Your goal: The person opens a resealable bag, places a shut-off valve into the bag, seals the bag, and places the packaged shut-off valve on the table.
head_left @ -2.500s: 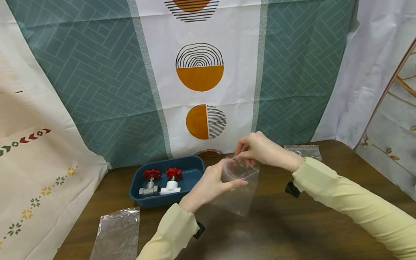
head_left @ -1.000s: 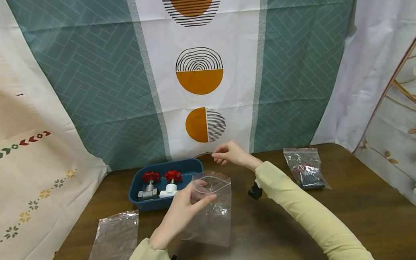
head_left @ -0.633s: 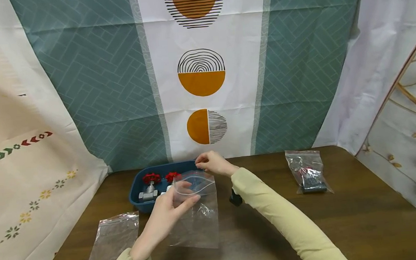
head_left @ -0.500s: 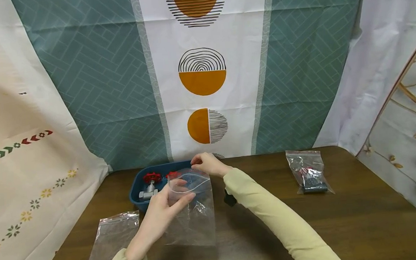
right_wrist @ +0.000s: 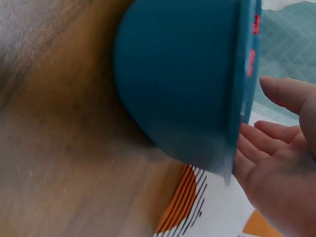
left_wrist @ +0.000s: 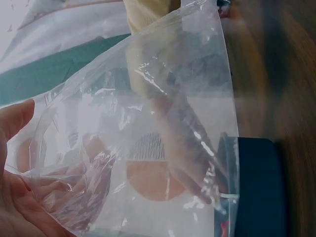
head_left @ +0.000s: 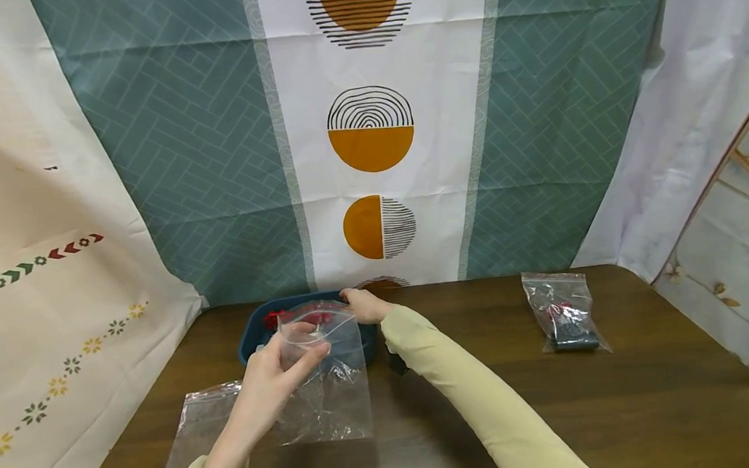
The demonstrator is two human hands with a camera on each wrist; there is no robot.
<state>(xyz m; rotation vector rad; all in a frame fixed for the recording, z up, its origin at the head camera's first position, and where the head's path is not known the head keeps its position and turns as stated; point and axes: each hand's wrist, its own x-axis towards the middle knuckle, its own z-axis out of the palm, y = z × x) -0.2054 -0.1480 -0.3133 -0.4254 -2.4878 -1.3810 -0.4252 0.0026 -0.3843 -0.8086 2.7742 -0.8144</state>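
My left hand (head_left: pixel 264 387) holds a clear zip bag (head_left: pixel 337 410) near its parted mouth, thumb toward me and fingers on the far side. The bag hangs in front of a blue plastic bin (head_left: pixel 246 341) and looks empty. At the bin's right end is my right hand (head_left: pixel 366 307). In the right wrist view its fingers (right_wrist: pixel 264 140) lie against the rim of the bin (right_wrist: pixel 182 84), with the thumb apart. Red valve handwheels (head_left: pixel 276 318) show in the bin, partly seen through the bag; the valve bodies are mostly hidden.
To the right stands a zip bag (head_left: pixel 566 315) with a dark, red-topped item inside. Another clear bag (head_left: pixel 195 428) lies flat at the left, partly under my left forearm. A patterned cloth (head_left: pixel 401 152) hangs behind the wooden table (head_left: pixel 621 405).
My left hand has carried the bag leftward from mid-table to in front of the bin. My right hand has left the bag's mouth and moved left to the bin's right end.
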